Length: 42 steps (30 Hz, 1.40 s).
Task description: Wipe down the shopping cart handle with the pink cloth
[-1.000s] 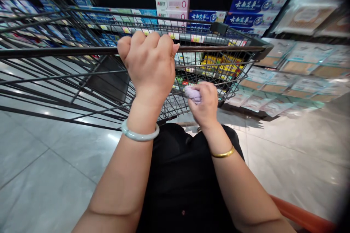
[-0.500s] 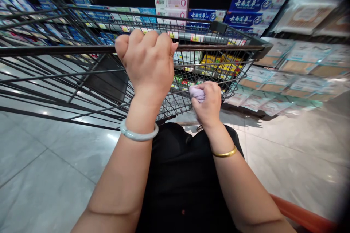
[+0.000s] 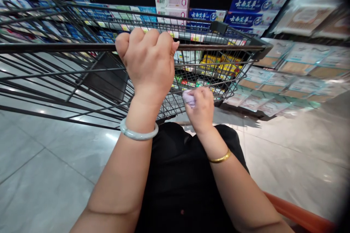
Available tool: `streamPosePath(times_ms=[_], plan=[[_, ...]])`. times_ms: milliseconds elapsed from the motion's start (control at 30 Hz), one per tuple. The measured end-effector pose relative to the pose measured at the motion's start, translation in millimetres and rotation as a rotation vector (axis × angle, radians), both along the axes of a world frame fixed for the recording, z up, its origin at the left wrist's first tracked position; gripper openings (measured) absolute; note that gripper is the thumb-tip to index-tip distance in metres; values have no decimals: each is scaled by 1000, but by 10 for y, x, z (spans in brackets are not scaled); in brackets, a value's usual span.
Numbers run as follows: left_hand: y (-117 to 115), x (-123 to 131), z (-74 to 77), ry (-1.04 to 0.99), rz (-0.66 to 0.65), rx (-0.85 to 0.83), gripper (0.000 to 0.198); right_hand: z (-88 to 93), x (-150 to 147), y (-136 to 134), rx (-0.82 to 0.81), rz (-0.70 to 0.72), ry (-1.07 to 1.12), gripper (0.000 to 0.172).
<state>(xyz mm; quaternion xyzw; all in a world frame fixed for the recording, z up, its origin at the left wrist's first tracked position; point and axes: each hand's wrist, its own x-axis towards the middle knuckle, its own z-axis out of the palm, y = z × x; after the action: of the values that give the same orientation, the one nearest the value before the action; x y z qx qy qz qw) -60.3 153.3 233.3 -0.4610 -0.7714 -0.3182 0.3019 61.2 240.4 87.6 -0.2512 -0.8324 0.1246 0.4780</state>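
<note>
My left hand [image 3: 149, 60] is wrapped round the top rail of a black wire shopping cart [image 3: 68, 47], with its knuckles up. A pale bangle [image 3: 139, 133] sits on that wrist. Lower and to the right, my right hand [image 3: 201, 109] is closed on a crumpled light purple cloth [image 3: 189, 99], part of which sticks out on the thumb side. This hand is close to the cart's wire side; whether the cloth touches the wires I cannot tell. On the right wrist is a gold bangle [image 3: 221, 157]. A dark flat panel [image 3: 106, 76] is inside the cart.
Behind the cart, shelves hold blue toothpaste boxes [image 3: 243, 19], pink and white boxes [image 3: 172, 4] and yellow packs [image 3: 221, 64]. Clear packets [image 3: 300, 56] hang on a rack at the right. An orange-red bar [image 3: 298, 213] crosses the lower right above the grey tiled floor [image 3: 32, 174].
My right hand has moved a little left and down with the purple cloth. My left hand keeps its grip on the cart's rail.
</note>
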Motion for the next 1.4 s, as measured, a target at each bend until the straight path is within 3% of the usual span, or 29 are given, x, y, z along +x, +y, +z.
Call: streamPosePath(times_ms=[133,367,600,833,1033,1133,1267,1400], plan=[[13,3,2,-6,23,0,48,-44,-73,-161,18,101,-112,28],[-2,34,22,-25,39,-37,48,23,55,98,-31,-35,10,25],[-12,8,1,-9,-2,-2,46,-73,-102,-257,29,136,-247,23],[-9,-9,-26,31,-20,33,45,29,5,-20,-20,11,-154,21],[-21,-11,-22,174,83,-31,46,-46,-84,-157,64,130,-290,17],[-24,6,-20,217,128,-65,47,-27,-84,-126,67,106,-273,12],[-15,41,-24,169,113,-40,41,45,-66,-80,51,44,-181,14],[-59,39,41,212,96,-71,35,73,-134,-164,75,108,-148,18]])
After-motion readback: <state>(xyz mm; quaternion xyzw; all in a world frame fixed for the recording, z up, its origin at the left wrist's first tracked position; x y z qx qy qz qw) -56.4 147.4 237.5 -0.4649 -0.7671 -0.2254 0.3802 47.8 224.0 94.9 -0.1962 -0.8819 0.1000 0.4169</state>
